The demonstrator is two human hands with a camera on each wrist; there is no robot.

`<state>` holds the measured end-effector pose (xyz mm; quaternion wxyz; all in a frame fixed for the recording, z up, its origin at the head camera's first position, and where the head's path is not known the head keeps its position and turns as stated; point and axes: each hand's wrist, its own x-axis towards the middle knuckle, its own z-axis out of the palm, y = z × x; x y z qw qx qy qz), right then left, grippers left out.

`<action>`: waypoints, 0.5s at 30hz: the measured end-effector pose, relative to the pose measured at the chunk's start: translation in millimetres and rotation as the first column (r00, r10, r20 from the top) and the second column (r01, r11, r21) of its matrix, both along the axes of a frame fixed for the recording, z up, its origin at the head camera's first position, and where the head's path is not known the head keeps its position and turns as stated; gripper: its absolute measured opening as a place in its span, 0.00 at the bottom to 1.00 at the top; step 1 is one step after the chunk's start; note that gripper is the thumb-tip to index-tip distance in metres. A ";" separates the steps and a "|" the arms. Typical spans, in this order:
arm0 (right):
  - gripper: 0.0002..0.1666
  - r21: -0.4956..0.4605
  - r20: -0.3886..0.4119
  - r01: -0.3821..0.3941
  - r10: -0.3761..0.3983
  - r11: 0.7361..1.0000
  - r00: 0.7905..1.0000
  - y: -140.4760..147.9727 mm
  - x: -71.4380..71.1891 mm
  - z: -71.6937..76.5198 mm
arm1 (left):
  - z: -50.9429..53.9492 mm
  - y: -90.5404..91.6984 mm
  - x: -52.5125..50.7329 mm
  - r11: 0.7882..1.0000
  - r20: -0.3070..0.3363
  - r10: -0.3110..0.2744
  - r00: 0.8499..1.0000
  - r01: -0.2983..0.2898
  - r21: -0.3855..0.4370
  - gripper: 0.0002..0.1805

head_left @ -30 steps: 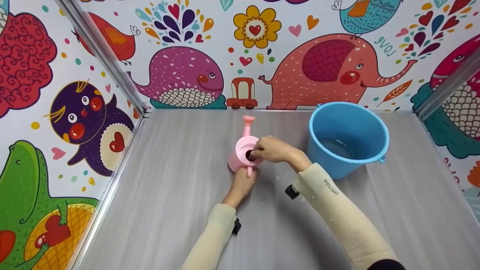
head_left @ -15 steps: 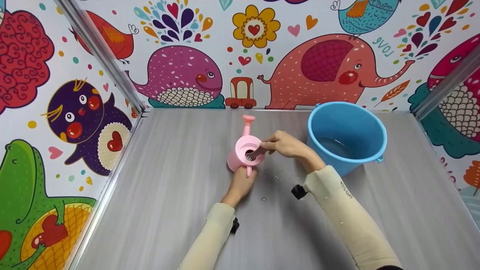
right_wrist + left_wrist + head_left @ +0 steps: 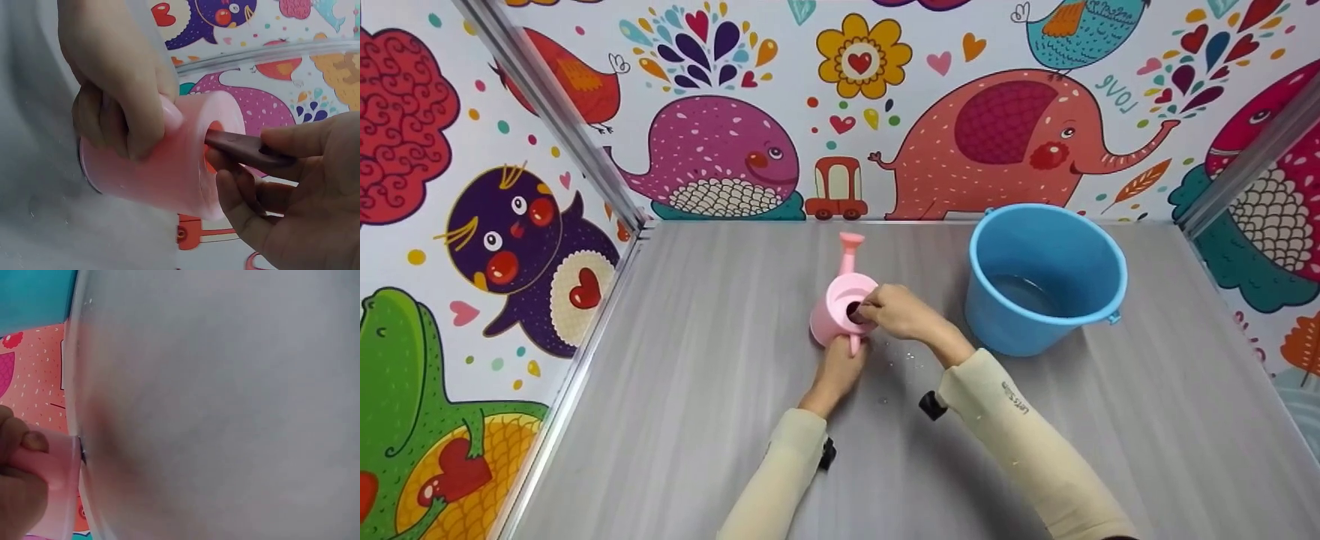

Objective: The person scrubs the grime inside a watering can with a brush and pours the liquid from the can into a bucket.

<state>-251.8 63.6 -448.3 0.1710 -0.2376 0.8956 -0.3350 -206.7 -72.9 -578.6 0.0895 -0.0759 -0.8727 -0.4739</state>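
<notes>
A pink watering can (image 3: 826,321) stands on the grey table, its spout toward the back wall. My left hand (image 3: 838,371) grips the can's handle, with fingers curled round it in the right wrist view. Over the round opening on top is my right hand (image 3: 904,311), which pinches the brown handle of a brush (image 3: 244,149) between thumb and fingers. The brush's far end is inside the can, hidden from every view now. In the left wrist view, the left hand (image 3: 19,478) and part of the can show at the left edge.
A blue bucket (image 3: 986,315) stands right of the can, with a little water at its bottom. Water drops (image 3: 911,356) lie on the table (image 3: 720,360) near the can. Printed panels (image 3: 855,127) close off the back and sides.
The right hand drew the brush partly out, its pale bristles showing half a second ago, then pushed it back down into the can. The left hand keeps its hold.
</notes>
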 end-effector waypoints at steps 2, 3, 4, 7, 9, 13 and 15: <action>0.14 0.020 -0.017 0.008 -0.007 1.000 1.000 -1.9 0.9 0.2 | 0.5 -0.7 -0.3 1.000 -0.008 -0.003 1.000 0.003 0.007 0.20; 0.14 0.023 -0.023 0.005 -0.005 1.000 1.000 -2.1 1.1 0.5 | 0.1 -0.9 -0.6 1.000 -0.014 -0.002 1.000 0.002 0.004 0.20; 0.14 0.021 -0.022 0.005 -0.005 1.000 1.000 -1.7 1.0 0.5 | -0.3 -1.1 -0.9 1.000 -0.016 0.000 1.000 0.000 -0.002 0.20; 0.15 -0.011 0.002 0.006 -0.006 1.000 1.000 2.1 1.1 -0.5 | 0.0 -1.2 -1.5 1.000 0.004 -0.006 1.000 0.006 0.003 0.20; 0.15 -0.050 0.029 0.007 -0.006 0.999 1.000 6.0 0.8 -1.5 | 0.2 -1.1 -1.7 1.000 0.028 -0.008 1.000 0.008 0.009 0.20; 0.17 -0.163 0.109 0.013 0.005 0.987 0.994 16.1 -1.6 -2.5 | 0.4 -1.4 -1.4 0.999 0.084 -0.002 0.996 -0.003 0.050 0.20; 0.17 -0.221 0.153 0.037 -0.003 0.975 0.988 21.9 -3.3 -0.8 | 0.0 -2.0 -1.4 0.997 0.099 0.003 0.995 -0.010 0.076 0.21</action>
